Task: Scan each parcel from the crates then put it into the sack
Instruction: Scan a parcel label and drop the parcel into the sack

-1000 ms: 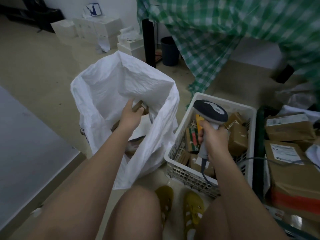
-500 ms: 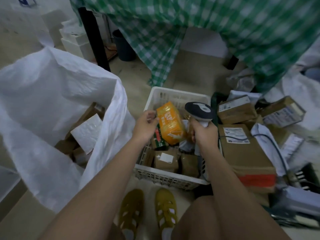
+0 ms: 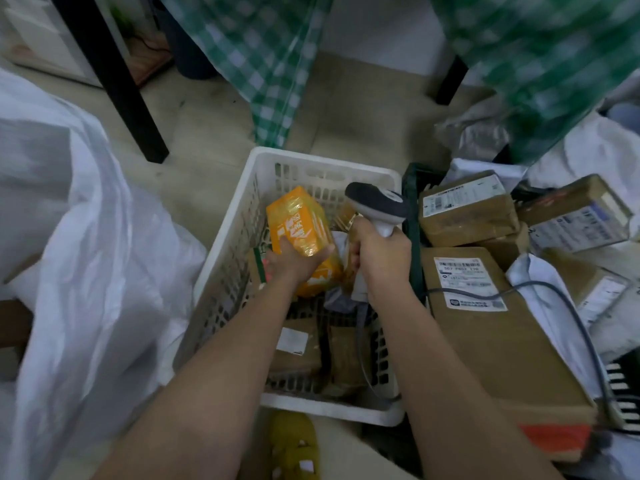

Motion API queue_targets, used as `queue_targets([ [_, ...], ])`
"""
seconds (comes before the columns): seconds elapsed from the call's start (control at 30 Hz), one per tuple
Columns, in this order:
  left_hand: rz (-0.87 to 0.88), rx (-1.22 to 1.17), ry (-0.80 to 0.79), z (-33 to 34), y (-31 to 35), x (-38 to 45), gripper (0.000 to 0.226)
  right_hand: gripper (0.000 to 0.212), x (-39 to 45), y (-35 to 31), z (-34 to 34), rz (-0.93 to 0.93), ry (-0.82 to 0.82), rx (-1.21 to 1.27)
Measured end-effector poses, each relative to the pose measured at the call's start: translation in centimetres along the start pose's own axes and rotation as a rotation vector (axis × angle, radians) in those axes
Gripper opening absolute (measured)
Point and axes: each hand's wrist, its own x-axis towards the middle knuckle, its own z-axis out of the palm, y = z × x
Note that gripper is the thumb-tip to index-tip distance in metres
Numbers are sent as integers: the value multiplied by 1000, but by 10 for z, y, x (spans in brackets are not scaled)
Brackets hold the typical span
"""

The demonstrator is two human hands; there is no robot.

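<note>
Above the white crate (image 3: 263, 168), the left hand (image 3: 294, 261) clamps its fingers on 1 orange parcel (image 3: 299, 226), tilted, probably to face the scanner. Right of the parcel, the right hand (image 3: 379, 254) wraps the scanner (image 3: 375, 202) handle; the sack (image 3: 86, 237) gapes left of the crate, likely for a short drop.

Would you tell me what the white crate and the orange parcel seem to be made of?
The white crate looks like rigid moulded plastic, matt, with slotted lattice walls. The orange parcel, held by the left hand, seems wrapped in glossy clear film or tape, judging by its sheen and wrinkles; what lies underneath cannot be told.
</note>
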Motion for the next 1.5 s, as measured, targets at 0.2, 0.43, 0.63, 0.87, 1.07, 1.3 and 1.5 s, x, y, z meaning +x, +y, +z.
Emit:
queue_targets([
  [0.2,-43,-6,-102,10,-9,22,125,12,10,8,-7,24,-13,43],
  [0.43,41,-216,-70,-46,-9,-24,100,13,-20,-1,-4,2,-22,84],
  [0.63,152,-244,-130,-113,-5,-112,67,13,-74,-13,-23,-18,-78,73],
  [0.87,141,-288,-135,-160,-40,-213,30,39,-154,-26,-54,-106,-141,19],
  [1.07,102,-344,-105,-183,-50,-270,60,34,-213,-39,-63,-184,-290,37],
  [1.3,322,-221,43,-196,-54,-306,63,65,-231,-40,-41,-90,-186,174],
  [1.5,326,-281,144,-189,-72,-294,66,63,-231,-30,-31,-33,-177,226],
])
